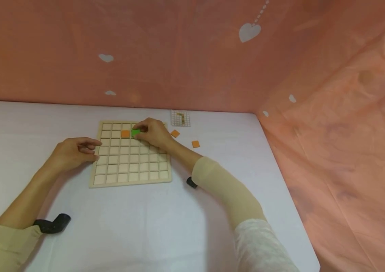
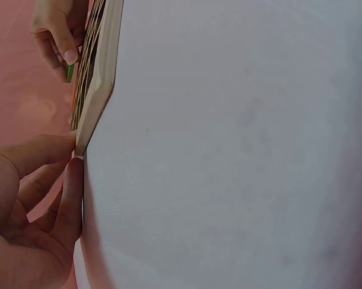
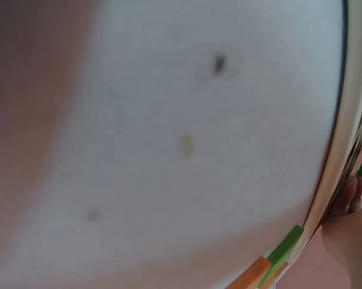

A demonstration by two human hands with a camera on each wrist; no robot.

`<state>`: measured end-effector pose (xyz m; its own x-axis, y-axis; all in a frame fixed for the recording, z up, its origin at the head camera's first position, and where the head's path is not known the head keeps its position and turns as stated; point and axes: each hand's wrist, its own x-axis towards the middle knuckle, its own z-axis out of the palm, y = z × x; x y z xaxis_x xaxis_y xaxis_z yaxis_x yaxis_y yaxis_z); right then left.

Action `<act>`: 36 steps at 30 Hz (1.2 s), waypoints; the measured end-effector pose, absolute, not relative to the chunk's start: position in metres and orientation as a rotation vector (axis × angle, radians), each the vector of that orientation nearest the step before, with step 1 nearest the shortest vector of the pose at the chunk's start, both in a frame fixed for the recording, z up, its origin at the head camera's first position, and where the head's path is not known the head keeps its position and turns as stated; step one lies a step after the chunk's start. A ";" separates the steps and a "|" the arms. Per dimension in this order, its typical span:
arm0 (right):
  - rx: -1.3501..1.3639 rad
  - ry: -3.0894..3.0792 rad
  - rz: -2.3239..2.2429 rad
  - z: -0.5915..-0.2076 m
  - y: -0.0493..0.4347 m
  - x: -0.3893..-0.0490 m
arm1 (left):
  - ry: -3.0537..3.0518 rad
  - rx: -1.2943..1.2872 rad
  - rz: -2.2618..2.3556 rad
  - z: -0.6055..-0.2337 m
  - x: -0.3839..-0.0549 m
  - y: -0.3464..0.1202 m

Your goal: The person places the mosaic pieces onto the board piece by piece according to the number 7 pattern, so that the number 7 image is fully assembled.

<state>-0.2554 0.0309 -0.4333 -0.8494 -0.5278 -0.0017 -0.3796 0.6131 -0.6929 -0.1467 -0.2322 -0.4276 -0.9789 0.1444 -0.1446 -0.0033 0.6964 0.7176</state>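
A square wooden grid board (image 1: 129, 183) lies on the white table. At its upper part, my right hand (image 1: 155, 132) pinches a green tile (image 1: 135, 133) between thumb and fingers, right beside an orange tile (image 1: 125, 133) sitting in a cell. The green tile (image 2: 70, 73) appears edge-on in the left wrist view. My left hand (image 1: 73, 153) rests its fingertips against the board's left edge; up close, fingers (image 2: 46, 150) touch the board's rim (image 2: 100, 99). Part of the board's top right is hidden behind the right hand.
Two loose orange tiles (image 1: 175, 133) (image 1: 196, 144) lie right of the board. Beyond them is a small pattern card (image 1: 180, 118). Another green tile (image 3: 281, 256) lies by the board in the right wrist view. An orange cloth wall (image 1: 179, 68) borders the table.
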 end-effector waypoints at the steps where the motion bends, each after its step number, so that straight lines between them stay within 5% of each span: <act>1: -0.748 2.630 -1.060 -0.434 0.031 -0.255 | 2.716 0.117 1.146 -0.428 -0.147 -0.232; 20: -0.801 2.642 -0.971 -0.436 0.025 -0.256 | 2.741 0.103 1.129 -0.428 -0.145 -0.234; 36: -0.731 2.497 -1.326 -0.422 0.055 -0.254 | 2.767 0.123 1.146 -0.427 -0.141 -0.231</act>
